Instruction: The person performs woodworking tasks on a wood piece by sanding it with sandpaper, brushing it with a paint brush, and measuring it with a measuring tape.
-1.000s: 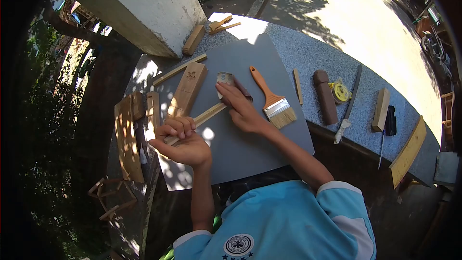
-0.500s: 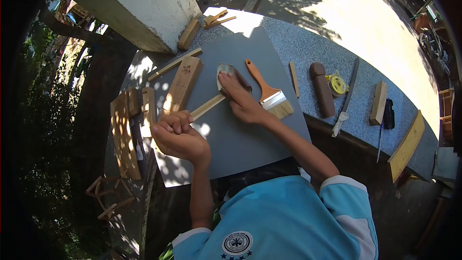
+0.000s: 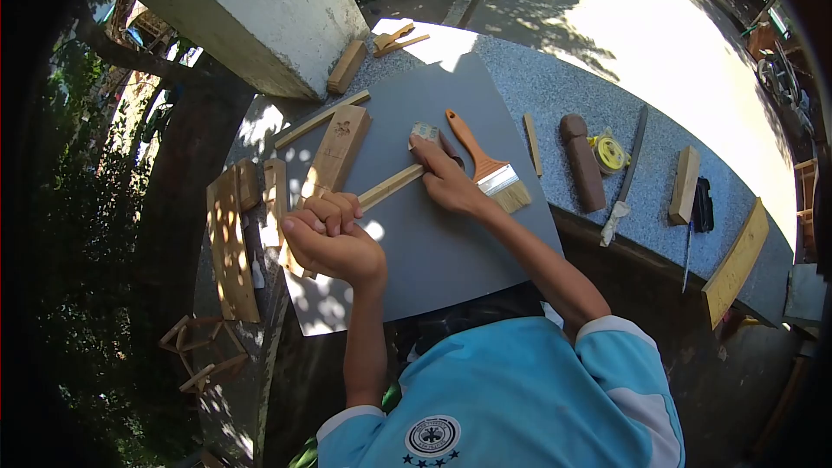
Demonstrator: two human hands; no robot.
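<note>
My left hand (image 3: 336, 238) is closed round the near end of a thin wooden strip (image 3: 392, 187), which slants up to the right over a grey board. At the strip's far end my right hand (image 3: 449, 180) is closed on a curled piece of sandpaper (image 3: 425, 131), its printed backing showing. The fingers cover the place where paper and strip meet. Just right of that hand lies a paintbrush (image 3: 485, 160) with an orange handle. A wooden block (image 3: 338, 149) with a carved flower mark rests beyond my left hand.
The grey board (image 3: 416, 269) lies on a speckled stone table (image 3: 555, 95). On the right are a brown wooden piece (image 3: 581, 165), a yellow tape roll (image 3: 610, 153), a long blade (image 3: 634, 152) and a wood block (image 3: 685, 184). A pillar (image 3: 277, 17) stands at the far left.
My right hand has slid a little along the strip, away from my left hand, so more of the strip shows between them. The view has shifted slightly.
</note>
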